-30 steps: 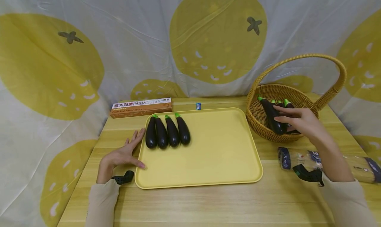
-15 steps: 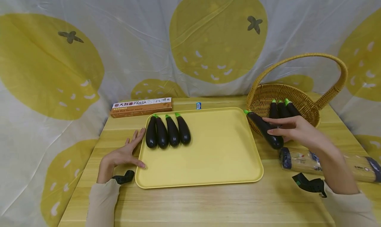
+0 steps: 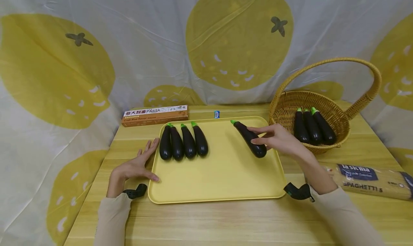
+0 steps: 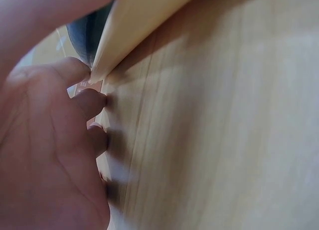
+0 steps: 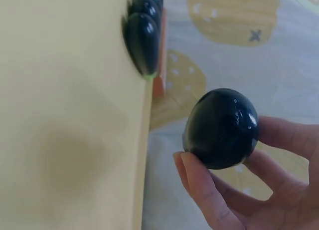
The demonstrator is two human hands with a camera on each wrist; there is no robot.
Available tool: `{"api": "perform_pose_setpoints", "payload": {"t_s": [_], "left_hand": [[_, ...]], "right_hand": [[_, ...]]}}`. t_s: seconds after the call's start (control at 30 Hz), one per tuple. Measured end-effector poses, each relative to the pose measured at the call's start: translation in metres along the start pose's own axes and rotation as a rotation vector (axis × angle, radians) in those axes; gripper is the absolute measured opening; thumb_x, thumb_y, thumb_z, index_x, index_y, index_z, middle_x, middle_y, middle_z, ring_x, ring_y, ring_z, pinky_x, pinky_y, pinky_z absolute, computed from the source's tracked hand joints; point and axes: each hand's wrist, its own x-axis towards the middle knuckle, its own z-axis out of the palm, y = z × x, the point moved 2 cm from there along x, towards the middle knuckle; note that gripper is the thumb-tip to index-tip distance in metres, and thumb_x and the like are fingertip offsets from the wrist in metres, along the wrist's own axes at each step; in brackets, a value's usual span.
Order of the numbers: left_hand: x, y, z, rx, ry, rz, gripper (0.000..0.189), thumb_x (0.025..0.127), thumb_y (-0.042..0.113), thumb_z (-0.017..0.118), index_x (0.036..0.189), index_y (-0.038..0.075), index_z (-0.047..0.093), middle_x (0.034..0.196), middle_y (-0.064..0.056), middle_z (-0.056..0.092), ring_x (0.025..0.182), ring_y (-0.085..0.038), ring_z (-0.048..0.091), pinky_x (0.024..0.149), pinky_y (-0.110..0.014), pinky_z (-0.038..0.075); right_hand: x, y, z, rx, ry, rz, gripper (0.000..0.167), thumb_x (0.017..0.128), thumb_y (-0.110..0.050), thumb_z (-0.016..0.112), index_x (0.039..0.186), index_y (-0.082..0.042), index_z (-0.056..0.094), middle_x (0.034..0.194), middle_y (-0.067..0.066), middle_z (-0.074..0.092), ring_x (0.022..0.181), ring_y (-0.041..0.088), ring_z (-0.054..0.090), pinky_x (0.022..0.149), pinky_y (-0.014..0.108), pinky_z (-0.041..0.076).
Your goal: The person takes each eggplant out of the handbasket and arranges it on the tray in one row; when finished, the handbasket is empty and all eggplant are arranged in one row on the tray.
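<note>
My right hand pinches an eggplant above the tray, stem slanting away leftward; four others by my spread left hand

The head view is evenly lit; in the right wrist view, the tray is softly shadowed and the held eggplant touched with glare.

a pale grey-white cloth printed with big yellow fruits, dark star-shaped stalk marks and small white flecks hangs creased behind and along both sides of a light wood-grain table, whose surface catches a soft, pale sheen toward the front.
</note>
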Motion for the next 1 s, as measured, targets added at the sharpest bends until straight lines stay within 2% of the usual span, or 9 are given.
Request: {"api": "perform_pose_setpoints", "payload": {"t_s": [0.07, 0.27, 0.5, 0.73, 0.8, 0.9, 1.0], "left_hand": [[0.0, 0.0, 0.0, -0.004, 0.002, -0.006, 0.142, 0.073, 0.028, 0.095, 0.166, 0.012, -0.011, 0.17, -0.02, -0.026, 0.154, -0.044, -0.032, 0.118, -0.074, -0.021], [0.0, 0.002, 0.0, -0.002, 0.001, -0.007, 0.142, 0.072, 0.026, 0.095, 0.167, 0.013, -0.011, 0.169, -0.022, -0.026, 0.153, -0.045, -0.032, 0.118, -0.074, -0.021], [-0.001, 0.005, -0.001, 0.001, 0.001, -0.006, 0.143, 0.071, 0.024, 0.095, 0.167, 0.012, -0.01, 0.169, -0.023, -0.025, 0.153, -0.048, -0.031, 0.118, -0.074, -0.02], [-0.001, 0.004, -0.001, -0.001, -0.002, -0.013, 0.144, 0.071, 0.024, 0.096, 0.167, 0.013, -0.011, 0.169, -0.023, -0.026, 0.153, -0.047, -0.031, 0.119, -0.073, -0.021], [-0.001, 0.004, -0.001, -0.001, -0.001, -0.012, 0.144, 0.071, 0.024, 0.096, 0.167, 0.013, -0.011, 0.169, -0.023, -0.026, 0.153, -0.047, -0.031, 0.119, -0.073, -0.021], [-0.001, 0.004, -0.001, 0.0, 0.001, -0.006, 0.144, 0.07, 0.024, 0.096, 0.167, 0.013, -0.011, 0.17, -0.022, -0.025, 0.153, -0.045, -0.031, 0.119, -0.072, -0.021], [0.0, 0.004, -0.001, -0.002, 0.002, 0.0, 0.144, 0.07, 0.024, 0.096, 0.167, 0.013, -0.01, 0.171, -0.02, -0.024, 0.154, -0.044, -0.032, 0.119, -0.072, -0.021]], "right_hand": [[0.012, -0.003, 0.01, 0.03, -0.013, -0.01, 0.055, 0.096, -0.032, 0.074, 0.148, -0.021, 0.06, 0.15, 0.014, 0.06, 0.086, 0.014, 0.07, 0.08, 0.042, 0.062], [0.043, -0.009, 0.039, 0.119, -0.003, 0.021, 0.054, 0.097, -0.027, 0.072, 0.149, -0.021, 0.058, 0.155, 0.019, 0.053, 0.078, 0.014, 0.063, 0.087, 0.048, 0.063], [0.073, -0.011, 0.069, 0.148, 0.072, 0.09, 0.051, 0.095, -0.025, 0.074, 0.144, -0.022, 0.063, 0.147, 0.019, 0.06, 0.091, 0.016, 0.07, 0.079, 0.034, 0.064], [0.088, -0.013, 0.088, 0.128, 0.102, 0.106, 0.051, 0.095, -0.026, 0.075, 0.144, -0.024, 0.063, 0.144, 0.017, 0.063, 0.089, 0.015, 0.067, 0.074, 0.027, 0.062], [0.09, -0.015, 0.092, 0.105, 0.106, 0.103, 0.051, 0.094, -0.026, 0.075, 0.144, -0.024, 0.063, 0.142, 0.016, 0.064, 0.078, 0.013, 0.062, 0.069, 0.024, 0.057], [0.092, -0.016, 0.097, 0.069, 0.11, 0.091, 0.051, 0.094, -0.026, 0.075, 0.144, -0.023, 0.063, 0.139, 0.017, 0.066, 0.059, 0.011, 0.043, 0.06, 0.023, 0.042], [0.094, -0.016, 0.101, 0.053, 0.117, 0.078, 0.051, 0.094, -0.025, 0.075, 0.144, -0.022, 0.064, 0.135, 0.018, 0.068, 0.052, 0.012, 0.03, 0.057, 0.025, 0.032]]}}
